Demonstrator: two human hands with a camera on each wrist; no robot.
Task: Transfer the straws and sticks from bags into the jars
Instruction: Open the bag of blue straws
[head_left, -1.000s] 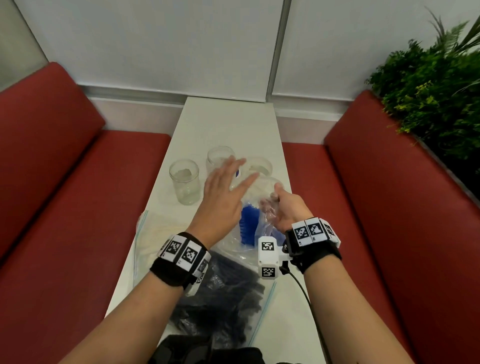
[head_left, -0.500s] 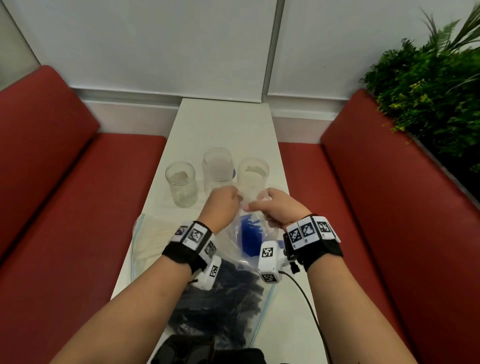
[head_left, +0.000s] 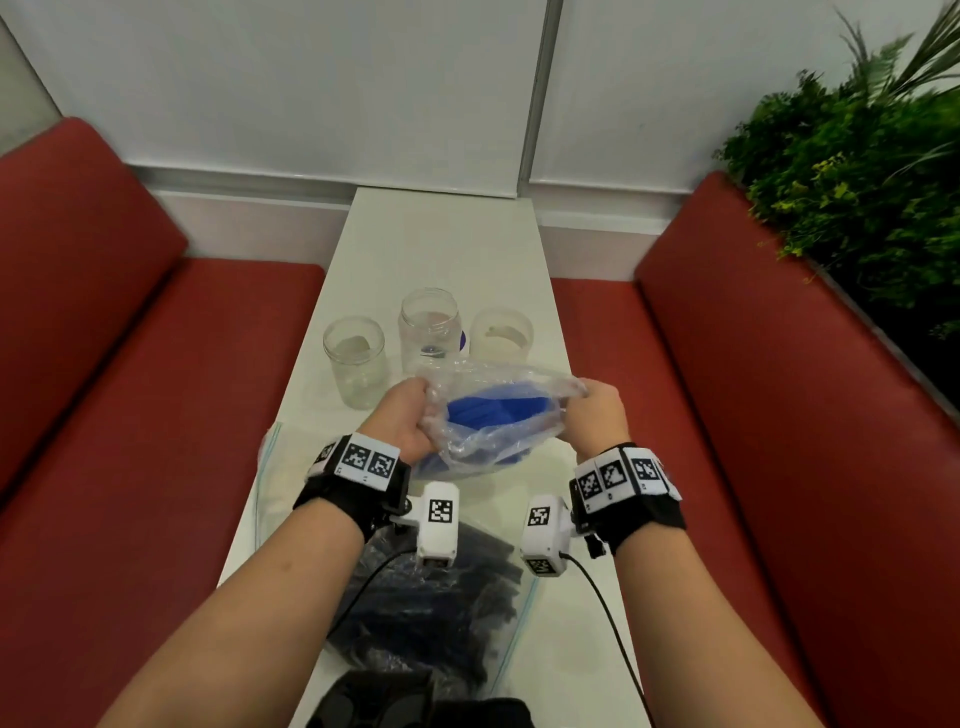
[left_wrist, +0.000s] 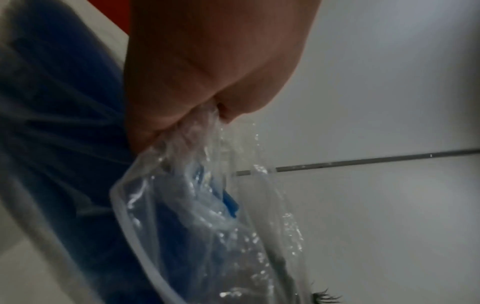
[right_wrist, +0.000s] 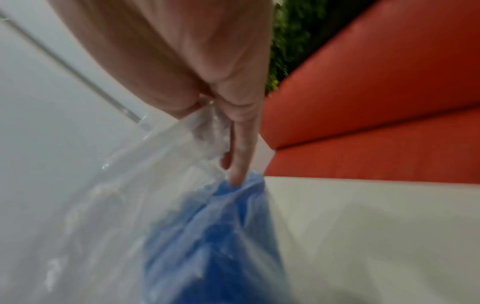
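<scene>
**Clear bag of blue straws held open above the table**

A clear plastic bag (head_left: 498, 415) is gripped at its two upper corners and held just above the white table (head_left: 441, 244), on the near side of three glass jars. The left hand (head_left: 405, 421) is clenched round bunched plastic at the bag's left edge; in the left wrist view the film is seen pinched between thumb and fingers (left_wrist: 233, 109). The right hand (head_left: 597, 415) grasps the right edge, and in the right wrist view one finger (right_wrist: 241, 156) is pressed along the plastic. The blue straws (head_left: 493, 413) are seen through the film as one blurred blue mass; single pieces cannot be told apart.

The left jar (head_left: 355, 361), the middle jar (head_left: 429, 327) and the right jar (head_left: 501, 335) stand in a row; the lower parts of the middle and right jars are hidden by the bag. What lies at their bottoms cannot be made out.

A bag of dark sticks (head_left: 431, 613) lies near the table's front edge, partly covered by the wrist cameras and forearms. A pale zip bag (head_left: 275, 467) is partly hidden beneath the left wrist.
</scene>
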